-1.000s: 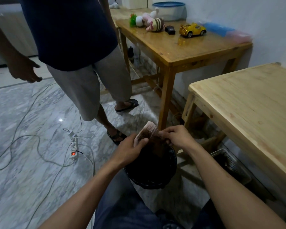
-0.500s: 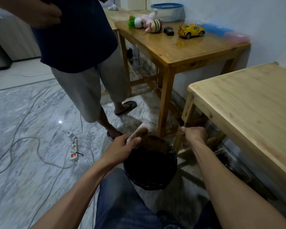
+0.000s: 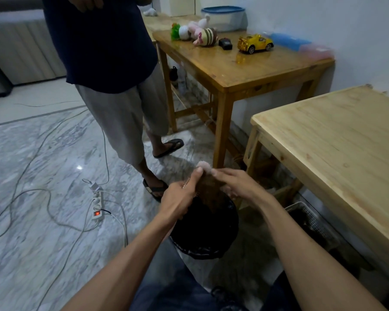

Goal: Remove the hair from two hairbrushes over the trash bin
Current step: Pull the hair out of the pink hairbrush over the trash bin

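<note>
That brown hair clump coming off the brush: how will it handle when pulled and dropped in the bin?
Probably floppy: the hair clump hangs limp from the hairbrush toward the trash bin. Likely very light, so it may drift rather than drop. It may cling to the right hand or bristles, being matted.

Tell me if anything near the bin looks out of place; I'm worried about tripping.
Yes: a white power strip lies switched on, its red light lit, on the marble floor left of the trash bin, with loose cables looping around it. Nothing looks spilled.
</note>
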{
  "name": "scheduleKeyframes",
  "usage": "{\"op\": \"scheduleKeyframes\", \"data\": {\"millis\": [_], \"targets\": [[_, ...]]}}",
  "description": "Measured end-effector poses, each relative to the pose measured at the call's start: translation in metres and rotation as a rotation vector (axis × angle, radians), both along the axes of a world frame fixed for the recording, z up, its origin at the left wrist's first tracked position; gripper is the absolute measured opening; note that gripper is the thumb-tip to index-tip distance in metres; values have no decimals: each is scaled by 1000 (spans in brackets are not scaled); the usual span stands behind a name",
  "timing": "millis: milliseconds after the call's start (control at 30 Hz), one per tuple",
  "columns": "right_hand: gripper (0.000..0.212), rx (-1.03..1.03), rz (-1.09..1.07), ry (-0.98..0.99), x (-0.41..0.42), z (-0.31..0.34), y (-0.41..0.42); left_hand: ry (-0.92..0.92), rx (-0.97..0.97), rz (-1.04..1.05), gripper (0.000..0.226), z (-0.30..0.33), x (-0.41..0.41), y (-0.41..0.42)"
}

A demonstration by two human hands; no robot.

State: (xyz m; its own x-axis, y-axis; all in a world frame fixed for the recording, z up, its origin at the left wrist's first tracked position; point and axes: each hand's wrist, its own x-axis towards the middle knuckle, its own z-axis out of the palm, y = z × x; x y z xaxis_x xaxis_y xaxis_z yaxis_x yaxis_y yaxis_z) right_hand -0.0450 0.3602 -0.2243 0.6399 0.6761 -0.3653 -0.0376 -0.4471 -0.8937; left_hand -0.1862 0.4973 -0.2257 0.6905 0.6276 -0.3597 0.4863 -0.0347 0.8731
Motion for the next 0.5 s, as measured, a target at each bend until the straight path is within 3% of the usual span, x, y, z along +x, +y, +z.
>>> {"op": "scheduleKeyframes", "data": {"millis": [100,267,400,500], "targets": [[32,36,81,-2,-7,-7,-1,37,28,81,92,-2,7,4],[16,56,-25,-130,-6,-15,-7,11,2,163,83,-4,7,20],[14,46,-55,-258,-5,-12,-12,-17,-67,292,77,-12,10,30],[16,-1,-119,-246,2,-12,-27,-40,-90,423,69,-7,6,48]]}}
